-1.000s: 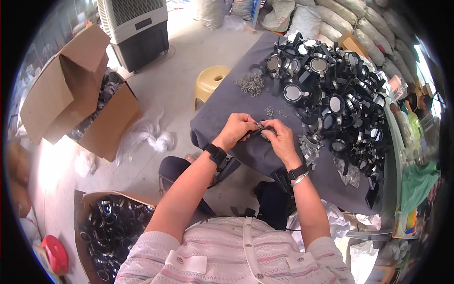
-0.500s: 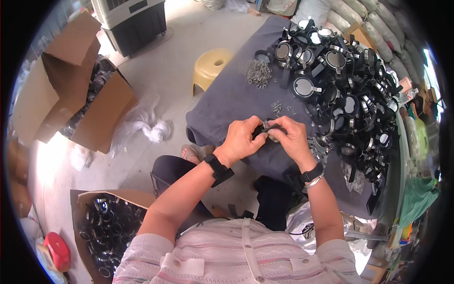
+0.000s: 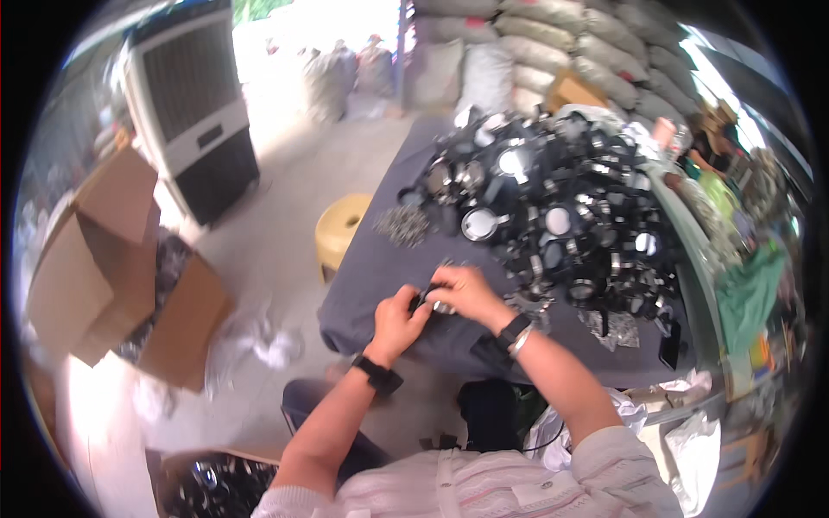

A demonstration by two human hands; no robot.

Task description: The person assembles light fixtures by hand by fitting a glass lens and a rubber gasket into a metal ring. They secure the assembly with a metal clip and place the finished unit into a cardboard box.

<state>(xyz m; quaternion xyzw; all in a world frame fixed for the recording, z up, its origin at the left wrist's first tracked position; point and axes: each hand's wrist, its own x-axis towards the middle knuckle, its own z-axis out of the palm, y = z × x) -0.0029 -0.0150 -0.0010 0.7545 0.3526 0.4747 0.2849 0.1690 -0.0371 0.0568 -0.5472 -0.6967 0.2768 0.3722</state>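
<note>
Sacks (image 3: 553, 39) are stacked along the far wall of a bright workroom, and a tall grey cooler (image 3: 192, 112) stands on the pale floor at the far left. Nearer, on the left, an open cardboard box (image 3: 117, 259) lies tipped with dark parts inside, and crumpled white plastic (image 3: 259, 345) sits on the floor beside it. Another box of black parts (image 3: 211, 483) shows at the near edge.

Right of centre stands the desk (image 3: 380, 285), covered with a grey cloth. Its far and right parts are heaped with a big pile of black round parts (image 3: 561, 216), some with shiny faces. A small heap of little metal pieces (image 3: 401, 224) lies on the cloth to the left of the pile, and a yellow stool (image 3: 341, 229) stands just beside the desk's left edge.

Both hands meet over the near part of the desk. The left hand (image 3: 397, 315) is curled closed around a small black part (image 3: 423, 300), and the right hand (image 3: 462, 289) grips the same part from the far side, fingers bent over it. Each wrist wears a dark band. The small black part is held just above the cloth, near the desk's near edge and well apart from the small metal heap.
</note>
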